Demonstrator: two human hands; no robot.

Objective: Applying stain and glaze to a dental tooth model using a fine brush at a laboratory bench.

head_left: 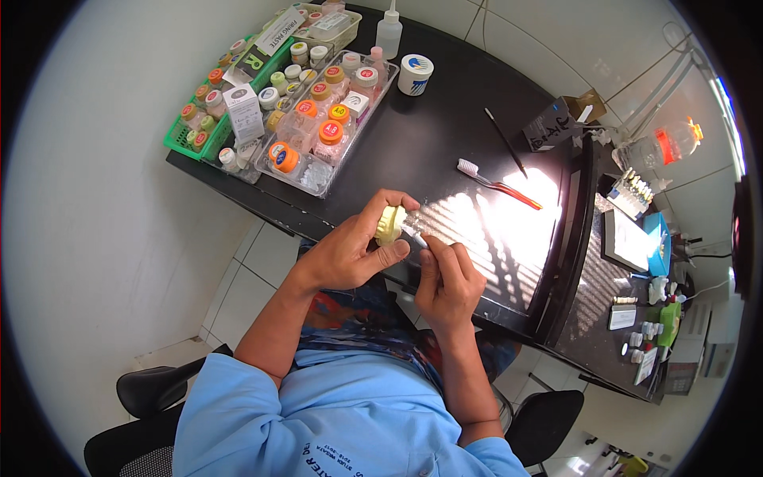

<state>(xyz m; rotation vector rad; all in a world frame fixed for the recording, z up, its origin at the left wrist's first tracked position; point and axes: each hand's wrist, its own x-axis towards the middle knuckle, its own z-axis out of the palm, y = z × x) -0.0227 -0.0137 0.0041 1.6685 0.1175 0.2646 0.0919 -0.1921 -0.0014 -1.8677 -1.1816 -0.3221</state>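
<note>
My left hand (343, 253) grips a pale yellow dental cast (389, 226) between thumb and fingers, just over the near edge of the black table. Close beside it, my right hand (451, 288) pinches a small white piece (420, 239) between thumb and forefinger. The white piece points toward the cast's right side; whether they touch I cannot tell. Beyond my hands lie a toothbrush (497, 186) with white bristles and a red handle, and a thin dark brush or stick (506, 143).
A clear tray (324, 184) of orange- and red-lidded jars and a green basket (176, 132) stand at the left. Behind are a squeeze bottle (389, 33) and a white tub (416, 75). A dark box (547, 127) and raised side counter (584, 318) are at the right.
</note>
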